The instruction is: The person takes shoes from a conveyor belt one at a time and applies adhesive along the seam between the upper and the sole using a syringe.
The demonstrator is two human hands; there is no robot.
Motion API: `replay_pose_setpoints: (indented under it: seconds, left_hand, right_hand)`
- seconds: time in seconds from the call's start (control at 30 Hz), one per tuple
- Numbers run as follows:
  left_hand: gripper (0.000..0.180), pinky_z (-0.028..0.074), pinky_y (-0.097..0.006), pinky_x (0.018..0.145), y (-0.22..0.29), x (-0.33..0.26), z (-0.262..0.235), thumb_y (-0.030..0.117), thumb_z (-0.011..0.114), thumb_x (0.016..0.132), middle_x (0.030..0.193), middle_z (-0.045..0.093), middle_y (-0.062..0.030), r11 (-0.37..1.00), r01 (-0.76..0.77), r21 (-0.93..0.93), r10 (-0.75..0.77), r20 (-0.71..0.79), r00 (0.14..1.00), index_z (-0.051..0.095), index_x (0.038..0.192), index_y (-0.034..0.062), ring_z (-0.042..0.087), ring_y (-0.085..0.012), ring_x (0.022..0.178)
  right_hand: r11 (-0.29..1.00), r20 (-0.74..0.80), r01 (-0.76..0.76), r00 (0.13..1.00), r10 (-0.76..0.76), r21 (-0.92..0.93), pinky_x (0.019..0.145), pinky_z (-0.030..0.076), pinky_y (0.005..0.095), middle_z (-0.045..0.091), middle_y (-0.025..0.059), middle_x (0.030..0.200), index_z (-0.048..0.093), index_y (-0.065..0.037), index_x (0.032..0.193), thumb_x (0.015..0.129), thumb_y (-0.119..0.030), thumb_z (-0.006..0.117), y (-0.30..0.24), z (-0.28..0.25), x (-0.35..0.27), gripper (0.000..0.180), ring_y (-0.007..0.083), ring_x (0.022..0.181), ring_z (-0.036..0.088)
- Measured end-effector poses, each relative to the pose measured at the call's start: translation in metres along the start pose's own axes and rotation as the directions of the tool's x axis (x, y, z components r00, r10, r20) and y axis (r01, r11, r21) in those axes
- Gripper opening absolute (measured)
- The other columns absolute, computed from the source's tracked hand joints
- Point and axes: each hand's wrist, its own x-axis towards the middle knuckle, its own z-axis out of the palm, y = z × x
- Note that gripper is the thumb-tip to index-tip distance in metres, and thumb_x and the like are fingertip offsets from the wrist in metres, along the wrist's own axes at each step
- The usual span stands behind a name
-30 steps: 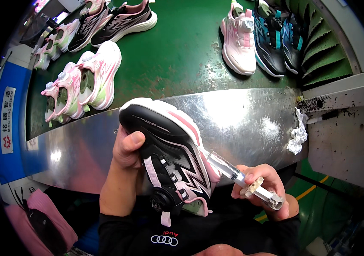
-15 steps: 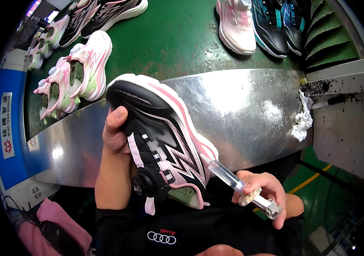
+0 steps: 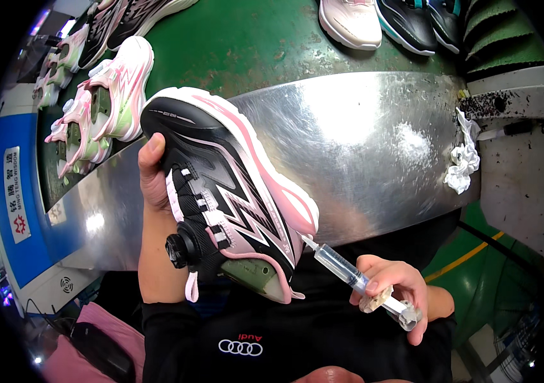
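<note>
Two hands (image 3: 404, 290), one black-pink shoe (image 3: 221, 169), one syringe (image 3: 341, 265). 1 o'clock: one pale-pink shoe (image 3: 350, 24), two black-teal shoes (image 3: 406, 29). 10 o'clock: pink-white shoes (image 3: 129, 83), count unclear.

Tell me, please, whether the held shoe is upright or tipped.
Tipped: the left hand holds the shoe with its side facing up toward the camera.

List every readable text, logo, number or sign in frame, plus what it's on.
Wording and brands not copied; by look only:
White sticker on blue panel: dark characters, red emblem.
White housing: round dark symbol.
Black shirt: red lettering, white ring emblem.
Black-and-pink shoe: toe marks too small to read.
Syringe: scale too small.
</note>
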Motion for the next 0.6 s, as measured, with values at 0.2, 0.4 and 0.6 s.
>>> replay_pose_setpoints:
  seconds: [0.2, 0.4, 0.6]
  left_hand:
    - [0.052, 0.048, -0.042, 0.093, -0.003, 0.003, 0.006, 0.033, 0.06, 0.081, 0.115, 0.061, -0.0159, 0.998, -0.034, 0.046, 0.037, -0.068, 0.997, 0.052, 0.122, 0.0004, 0.061, -0.0276, 0.103]
    - [0.057, 0.048, -0.045, 0.094, 0.008, -0.005, -0.009, 0.034, 0.059, 0.08, 0.118, 0.058, -0.0177, 0.979, -0.046, 0.2, 0.07, -0.113, 0.991, 0.049, 0.125, 0.0001, 0.06, -0.03, 0.105]
    - [0.053, 0.046, -0.051, 0.096, 0.021, -0.025, -0.014, 0.035, 0.055, 0.084, 0.122, 0.056, -0.0202, 0.963, 0.002, 0.269, 0.058, -0.213, 0.975, 0.049, 0.125, 0.0022, 0.057, -0.0346, 0.111]
  right_hand:
    - [0.999, -0.058, -0.003, 0.998, 0.006, 0.045, 0.068, 0.034, 0.0265, 0.062, 0.015, 0.102, 0.052, 0.006, 0.12, 0.062, -0.053, 0.08, 0.007, -0.004, -0.009, 0.088, 0.0175, 0.082, 0.046]
    - [0.999, -0.012, 0.013, 1.0, -0.013, 0.029, 0.064, 0.034, 0.0245, 0.063, 0.0123, 0.101, 0.051, 0.005, 0.121, 0.06, -0.052, 0.082, 0.016, -0.012, -0.011, 0.089, 0.015, 0.082, 0.042]
    - [0.998, -0.005, 0.045, 0.999, -0.045, 0.034, 0.061, 0.035, 0.0248, 0.063, 0.0112, 0.102, 0.05, 0.004, 0.123, 0.06, -0.05, 0.083, 0.022, -0.015, -0.011, 0.089, 0.0143, 0.08, 0.041]
